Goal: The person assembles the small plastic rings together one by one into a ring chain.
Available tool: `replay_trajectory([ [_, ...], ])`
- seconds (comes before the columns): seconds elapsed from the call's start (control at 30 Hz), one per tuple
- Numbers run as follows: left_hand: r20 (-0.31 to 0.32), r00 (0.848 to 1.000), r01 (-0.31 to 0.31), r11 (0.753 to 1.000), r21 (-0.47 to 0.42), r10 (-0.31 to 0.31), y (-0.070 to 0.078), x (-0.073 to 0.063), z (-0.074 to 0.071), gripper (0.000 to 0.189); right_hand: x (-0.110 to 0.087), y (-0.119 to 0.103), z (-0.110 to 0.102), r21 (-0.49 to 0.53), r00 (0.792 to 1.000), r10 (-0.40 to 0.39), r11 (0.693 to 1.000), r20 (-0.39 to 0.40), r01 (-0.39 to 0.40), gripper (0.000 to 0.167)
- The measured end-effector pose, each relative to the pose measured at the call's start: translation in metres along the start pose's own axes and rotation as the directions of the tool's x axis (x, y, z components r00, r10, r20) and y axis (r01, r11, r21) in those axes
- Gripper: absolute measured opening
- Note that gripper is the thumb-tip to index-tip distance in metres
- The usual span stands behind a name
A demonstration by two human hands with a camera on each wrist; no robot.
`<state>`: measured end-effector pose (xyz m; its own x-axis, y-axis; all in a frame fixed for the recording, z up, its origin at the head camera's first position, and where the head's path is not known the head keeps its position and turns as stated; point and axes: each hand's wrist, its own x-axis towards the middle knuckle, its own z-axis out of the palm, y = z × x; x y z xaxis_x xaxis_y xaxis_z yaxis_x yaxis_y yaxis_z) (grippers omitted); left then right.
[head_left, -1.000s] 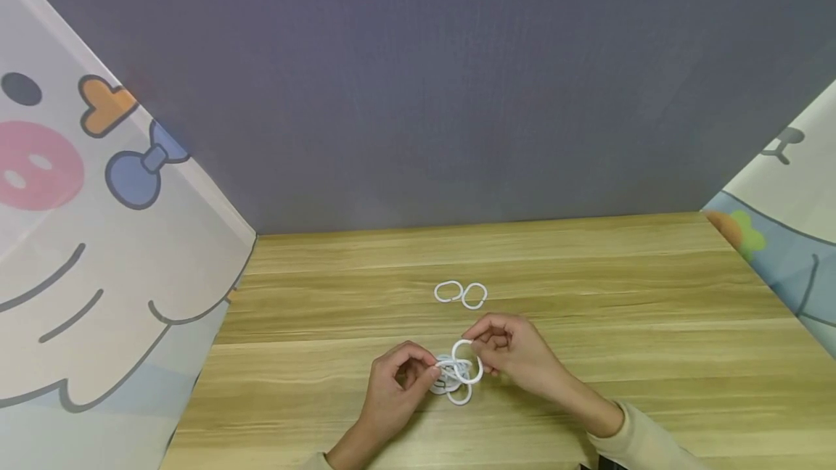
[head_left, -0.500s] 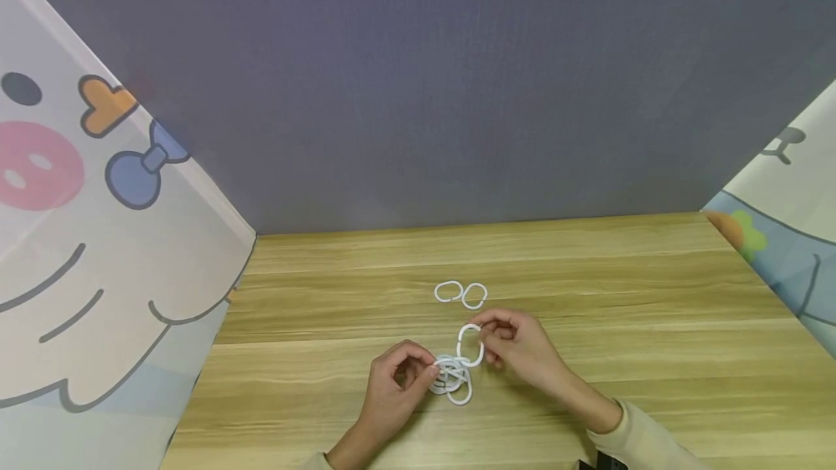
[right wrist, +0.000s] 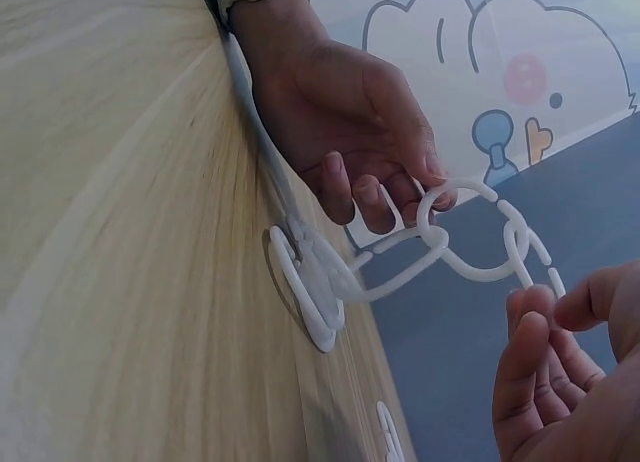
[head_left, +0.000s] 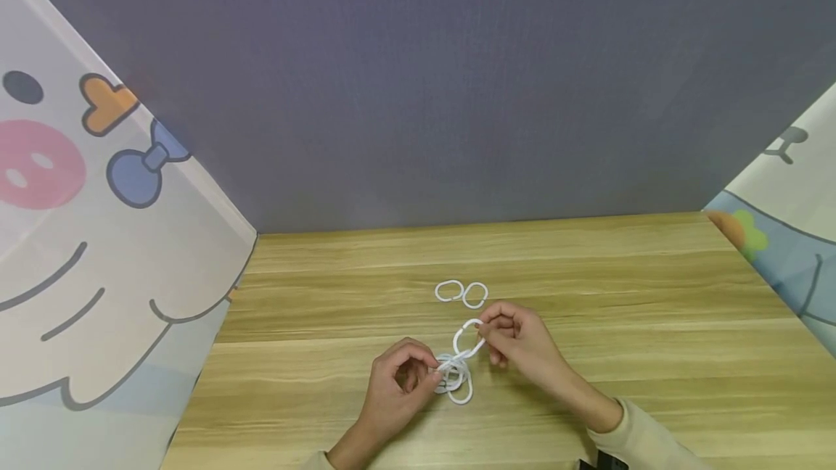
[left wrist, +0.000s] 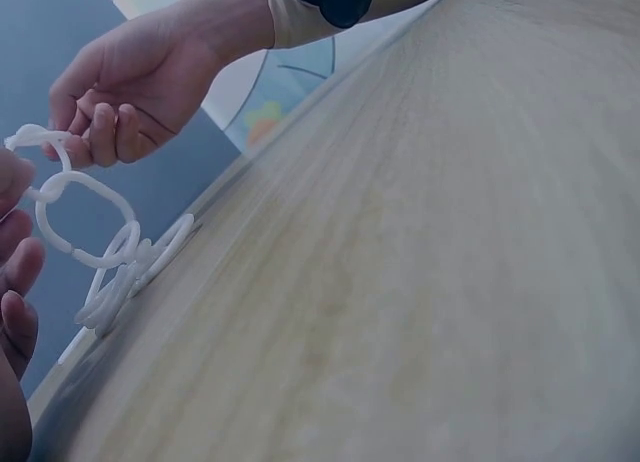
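The linked chain (head_left: 460,355) is pinched by left hand (head_left: 400,387) and right hand (head_left: 525,348), two rings (head_left: 463,291) seemingly left unadded at twelve o'clock.

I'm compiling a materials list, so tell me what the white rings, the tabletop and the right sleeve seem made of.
White rings: probably plastic, smooth with a faint sheen; the loops look stiff and evenly thick.
Tabletop: wood or wood-look laminate, seemingly smooth; the streaky grain would fit either.
Right sleeve: matte beige fabric, judging by its soft, cloth-like cuff; fibre unclear.

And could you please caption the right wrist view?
Left hand and right hand pinch linked white rings above the table.
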<state>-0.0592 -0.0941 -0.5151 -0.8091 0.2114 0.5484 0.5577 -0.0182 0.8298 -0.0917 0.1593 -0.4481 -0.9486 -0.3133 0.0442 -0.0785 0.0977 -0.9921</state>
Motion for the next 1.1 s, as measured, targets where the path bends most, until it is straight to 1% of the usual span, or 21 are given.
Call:
replay_trajectory([
  [0.17,0.010,1.000,-0.026,1.000,-0.005,0.026,0.001,0.002,0.000,0.026,-0.001,0.000,0.000,0.018,0.999,-0.033,0.999,0.024,0.032,0.012],
  [0.27,0.000,0.999,-0.033,0.999,0.002,0.033,0.001,0.002,0.001,0.025,-0.001,0.000,0.001,0.031,0.999,-0.038,0.999,0.038,0.037,0.015],
  [0.43,-0.037,0.999,-0.005,1.000,0.019,0.005,0.002,0.002,0.001,0.020,-0.002,0.002,0.004,0.053,0.998,-0.024,0.998,0.064,0.021,0.017],
  [0.53,-0.050,0.998,0.034,0.999,0.021,-0.033,0.002,0.002,0.001,0.018,-0.003,0.004,0.005,0.065,0.997,-0.016,0.998,0.079,0.011,0.016],
  [0.6,-0.062,0.996,0.067,0.998,0.022,-0.065,0.003,0.002,0.001,0.018,-0.004,0.005,0.006,0.072,0.996,-0.013,0.997,0.092,0.007,0.016],
  [0.73,-0.082,0.990,0.114,0.993,0.030,-0.111,0.003,0.000,0.001,0.019,-0.005,0.007,0.009,0.080,0.993,0.001,0.997,0.121,-0.011,0.016],
  [0.8,-0.086,0.990,0.112,0.993,0.031,-0.109,0.003,0.000,0.001,0.019,-0.005,0.007,0.010,0.080,0.991,0.014,0.997,0.132,-0.025,0.017],
  [0.93,-0.091,0.989,0.116,0.993,0.029,-0.113,0.004,0.001,0.001,0.019,-0.005,0.009,0.013,0.045,0.989,0.034,0.998,0.142,-0.041,0.016],
  [0.97,-0.090,0.990,0.109,0.994,0.033,-0.105,0.004,0.001,0.001,0.019,-0.005,0.010,0.013,0.035,0.989,0.038,0.998,0.145,-0.043,0.016],
  [1.1,-0.101,0.988,0.126,0.991,0.048,-0.120,0.004,0.000,0.000,0.017,-0.005,0.011,0.015,0.013,0.987,0.040,0.999,0.157,-0.042,0.015],
])
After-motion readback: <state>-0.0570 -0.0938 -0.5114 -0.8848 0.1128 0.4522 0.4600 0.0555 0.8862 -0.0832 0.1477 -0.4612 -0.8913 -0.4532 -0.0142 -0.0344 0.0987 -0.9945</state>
